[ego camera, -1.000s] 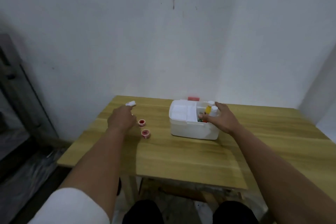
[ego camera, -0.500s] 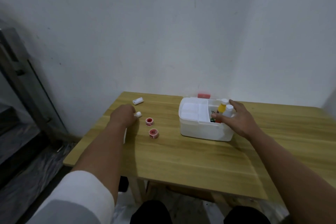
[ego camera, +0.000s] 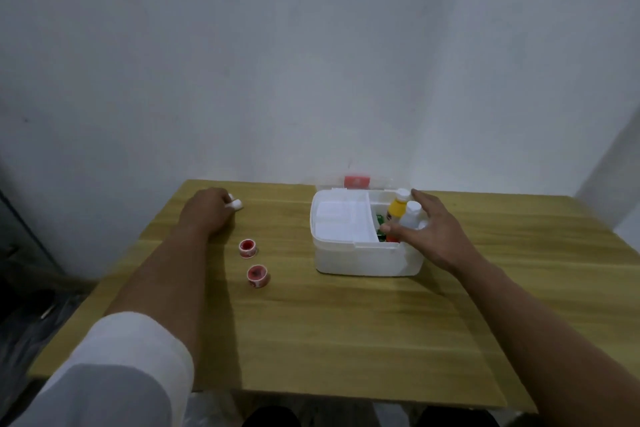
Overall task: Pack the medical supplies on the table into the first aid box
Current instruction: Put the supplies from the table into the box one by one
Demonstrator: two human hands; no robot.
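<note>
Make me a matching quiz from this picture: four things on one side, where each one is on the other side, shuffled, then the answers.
Things
1. yellow bottle
2. white roll
3. two red tape rolls
4. white tray insert

Places
A. on the bare table, between the left arm and the first aid box
B. upright in the box's right compartment, by the right hand
C. filling the box's left part
D. at the fingertips of the left hand, near the table's far left corner

Pairs: 1-B, 2-D, 3-A, 4-C
</note>
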